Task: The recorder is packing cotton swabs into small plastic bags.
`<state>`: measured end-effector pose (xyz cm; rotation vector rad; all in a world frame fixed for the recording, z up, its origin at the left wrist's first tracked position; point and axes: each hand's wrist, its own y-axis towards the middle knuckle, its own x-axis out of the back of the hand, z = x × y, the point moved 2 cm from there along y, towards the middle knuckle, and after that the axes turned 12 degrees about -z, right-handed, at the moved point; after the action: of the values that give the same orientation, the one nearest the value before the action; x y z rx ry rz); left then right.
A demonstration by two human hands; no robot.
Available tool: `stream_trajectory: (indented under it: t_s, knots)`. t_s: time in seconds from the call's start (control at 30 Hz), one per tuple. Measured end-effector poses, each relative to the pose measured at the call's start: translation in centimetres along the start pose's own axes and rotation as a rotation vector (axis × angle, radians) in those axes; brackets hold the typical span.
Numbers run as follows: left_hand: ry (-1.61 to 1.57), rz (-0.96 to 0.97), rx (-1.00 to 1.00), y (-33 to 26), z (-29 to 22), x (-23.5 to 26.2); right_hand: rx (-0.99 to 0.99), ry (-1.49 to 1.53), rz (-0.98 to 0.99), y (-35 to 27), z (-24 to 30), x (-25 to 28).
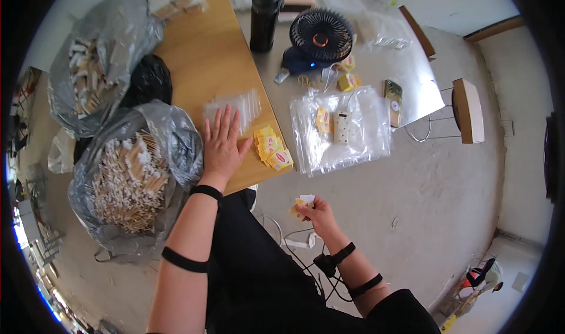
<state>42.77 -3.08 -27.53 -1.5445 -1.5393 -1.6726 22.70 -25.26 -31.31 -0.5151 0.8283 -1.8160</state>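
My left hand [223, 141] lies with its fingers spread over a stack of small clear plastic bags [247, 106] on the wooden table [200, 52]. Just right of its thumb is a fanned pile of yellow and white printed cards [272, 148], near the table's corner. Out past the table edge, above the floor, my right hand [321, 215] pinches a few similar cards [302, 204] between thumb and fingers.
Grey plastic sacks of cotton swabs [130, 181] and more sticks [85, 78] stand at left. A second table holds a black flask [265, 19], a fan [321, 35], large clear bags [315, 152], a white power bank [341, 128] and a phone [392, 103]. Cables [306, 263] hang below my right hand.
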Motion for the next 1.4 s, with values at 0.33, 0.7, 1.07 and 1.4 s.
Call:
stream_trajectory:
  t_s: [0.33, 0.7, 1.07, 1.4]
  knots:
    - [-0.317, -0.136, 0.147, -4.6, 0.8, 3.3, 0.372, -0.027, -0.146, -0.2, 8.2, -12.5]
    - [-0.117, -0.07, -0.171, -5.6, 1.1, 2.3, 0.492, -0.55, -0.512, -2.3, 1.5, -2.7]
    - [0.045, 0.048, -0.303, -4.9, -0.5, 0.5, -0.035, -0.524, -0.423, 2.2, -22.3, 13.3]
    - [0.027, 0.094, -0.318, -4.6, -0.6, 0.5, -0.039, -0.611, -0.231, 6.5, -25.4, 9.0]
